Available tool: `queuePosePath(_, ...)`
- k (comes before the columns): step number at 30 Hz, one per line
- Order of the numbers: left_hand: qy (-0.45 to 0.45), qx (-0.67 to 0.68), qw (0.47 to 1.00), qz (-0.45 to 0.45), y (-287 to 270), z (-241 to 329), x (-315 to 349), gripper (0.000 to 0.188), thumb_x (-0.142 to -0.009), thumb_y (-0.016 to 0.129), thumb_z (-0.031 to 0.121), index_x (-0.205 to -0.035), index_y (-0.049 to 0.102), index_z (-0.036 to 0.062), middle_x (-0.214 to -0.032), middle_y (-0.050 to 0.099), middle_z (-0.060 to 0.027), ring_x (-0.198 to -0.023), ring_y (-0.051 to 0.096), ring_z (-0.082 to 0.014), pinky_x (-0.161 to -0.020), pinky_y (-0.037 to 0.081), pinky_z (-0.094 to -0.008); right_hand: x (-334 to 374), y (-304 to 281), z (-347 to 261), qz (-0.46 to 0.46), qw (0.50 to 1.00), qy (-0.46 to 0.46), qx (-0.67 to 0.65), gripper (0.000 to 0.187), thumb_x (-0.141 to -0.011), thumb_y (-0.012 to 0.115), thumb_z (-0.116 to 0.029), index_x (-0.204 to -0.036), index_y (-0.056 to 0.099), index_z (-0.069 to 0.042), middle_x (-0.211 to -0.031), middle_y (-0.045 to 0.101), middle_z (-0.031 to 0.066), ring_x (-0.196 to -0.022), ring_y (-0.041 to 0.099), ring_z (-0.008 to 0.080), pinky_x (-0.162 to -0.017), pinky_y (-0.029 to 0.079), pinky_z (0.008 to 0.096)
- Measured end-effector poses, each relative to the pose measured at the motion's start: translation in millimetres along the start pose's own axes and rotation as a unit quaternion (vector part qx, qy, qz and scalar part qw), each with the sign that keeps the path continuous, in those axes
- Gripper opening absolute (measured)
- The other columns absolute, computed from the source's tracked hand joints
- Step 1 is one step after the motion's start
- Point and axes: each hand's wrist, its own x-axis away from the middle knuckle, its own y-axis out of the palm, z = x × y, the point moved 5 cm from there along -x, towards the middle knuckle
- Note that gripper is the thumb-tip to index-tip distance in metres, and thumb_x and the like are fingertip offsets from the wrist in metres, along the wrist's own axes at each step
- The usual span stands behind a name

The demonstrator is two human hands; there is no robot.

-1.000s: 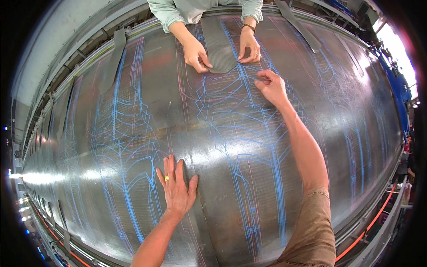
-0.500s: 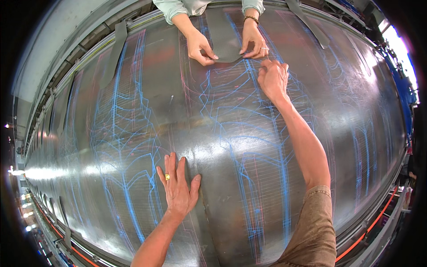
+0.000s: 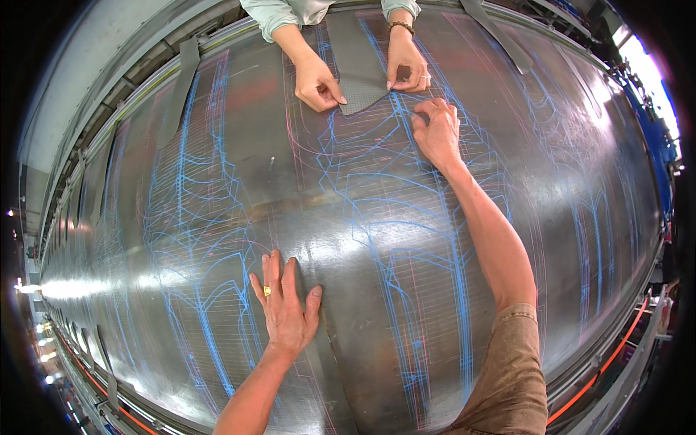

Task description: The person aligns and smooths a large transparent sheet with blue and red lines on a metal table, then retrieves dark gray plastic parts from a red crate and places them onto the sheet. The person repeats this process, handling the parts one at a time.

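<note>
A long metal table [image 3: 279, 156], drawn all over with blue and reddish lines, lies under both hands. Spread flat on it at the near middle is my left hand [image 3: 288, 312], a yellow ring on one finger. My right hand [image 3: 438, 134] is farther off to the right, its fingers curled inward close to the surface; whether anything is between the fingertips is hidden. Just beyond it, a co-worker's two hands [image 3: 317, 83] pinch the near corners of a grey textured fabric strip [image 3: 359, 80], which runs away toward the far edge.
More grey strips hang over the far edge, one at left [image 3: 183, 80] and one at right [image 3: 504, 40]. Another strip [image 3: 106, 362] lies over the near left edge. An orange line [image 3: 605, 370] follows the near right rail.
The co-worker's left-side hand has drawn its corner of the grey strip nearer and down, so the strip's end now slants. My right hand has shifted slightly left; my left hand stays flat.
</note>
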Motion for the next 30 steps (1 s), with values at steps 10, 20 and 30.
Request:
queuePosePath(10,0.006,-0.015,1.0,-0.003,2.9,-3.1,0.1,0.057,-0.092,0.054,0.033,-0.136,0.035,0.0012,-0.151,0.019,-0.0207,-0.141,0.017,-0.0419,-0.112,0.007,-0.0628,3.7,0.9,0.7,0.027,0.999,-0.026,0.002,0.02,-0.078,0.063,-0.01,-0.097,0.067,-0.004,-0.106,0.061,0.0097,-0.104,0.051,0.032,-0.09,0.04,0.0438)
queuePosePath(20,0.005,-0.013,1.0,-0.003,2.3,-2.0,-0.6,0.058,-0.092,0.055,0.032,-0.137,0.034,0.0019,-0.152,0.019,-0.0206,-0.141,0.017,-0.0417,-0.112,0.007,-0.0632,3.7,-1.2,-0.6,0.015,1.0,-0.007,-0.001,0.02,-0.08,0.062,-0.011,-0.098,0.067,-0.003,-0.107,0.061,0.0095,-0.106,0.051,0.0312,-0.092,0.039,0.0429)
queuePosePath(30,0.003,-0.002,1.0,0.006,0.1,0.6,1.1,0.054,-0.091,0.055,0.024,-0.135,0.037,-0.0013,-0.15,0.023,-0.0227,-0.142,0.017,-0.0412,-0.114,0.004,-0.0582,3.5,2.6,3.6,0.017,1.0,0.002,-0.026,0.021,-0.079,0.063,-0.011,-0.098,0.067,-0.004,-0.108,0.061,0.0087,-0.108,0.049,0.0308,-0.095,0.037,0.043)
